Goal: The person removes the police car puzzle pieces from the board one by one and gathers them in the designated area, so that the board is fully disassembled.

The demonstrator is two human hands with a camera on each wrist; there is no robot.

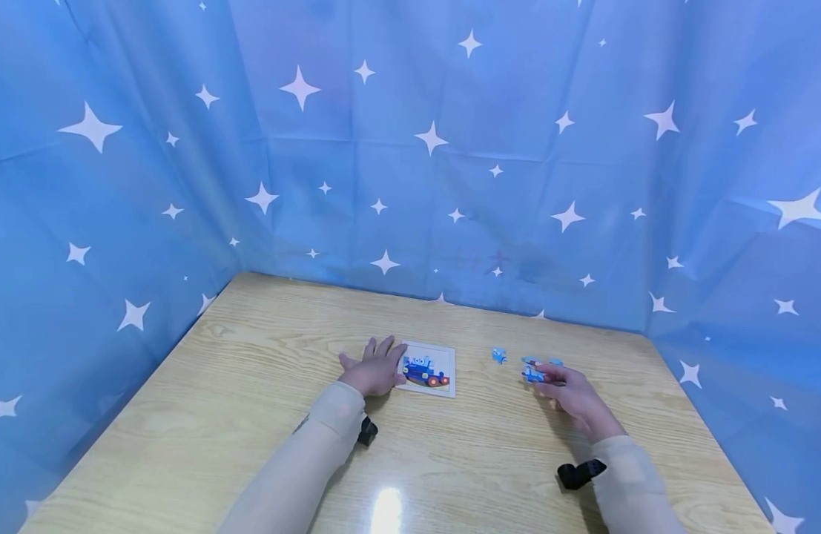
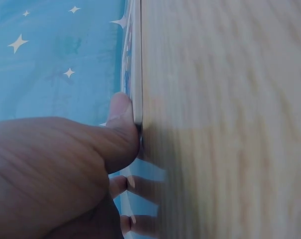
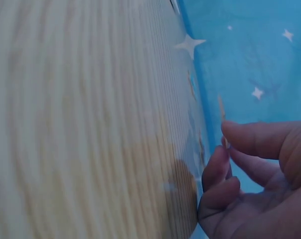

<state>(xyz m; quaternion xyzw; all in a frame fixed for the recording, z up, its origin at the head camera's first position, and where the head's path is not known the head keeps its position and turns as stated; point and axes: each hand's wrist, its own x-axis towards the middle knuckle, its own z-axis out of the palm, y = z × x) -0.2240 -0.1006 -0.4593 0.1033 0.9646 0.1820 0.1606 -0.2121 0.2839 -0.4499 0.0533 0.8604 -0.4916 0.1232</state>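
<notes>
A small puzzle board (image 1: pixel 452 374) with a pale frame lies flat on the table, showing part of a blue vehicle picture. My left hand (image 1: pixel 377 369) rests along its left side, fingers spread; in the left wrist view the thumb (image 2: pixel 121 117) touches the board's edge (image 2: pixel 136 64). To the right, my right hand (image 1: pixel 573 397) pinches a blue puzzle piece (image 1: pixel 533 374) between thumb and fingers. The right wrist view shows that piece (image 3: pixel 222 107) edge-on, raised above the table. Loose puzzle pieces (image 1: pixel 499 355) lie near the right hand, some partly hidden by it.
The wooden table (image 1: pixel 263 334) has a light grain and a bright reflection near the front. A blue curtain (image 1: pixel 410 185) with white stars surrounds its back and sides.
</notes>
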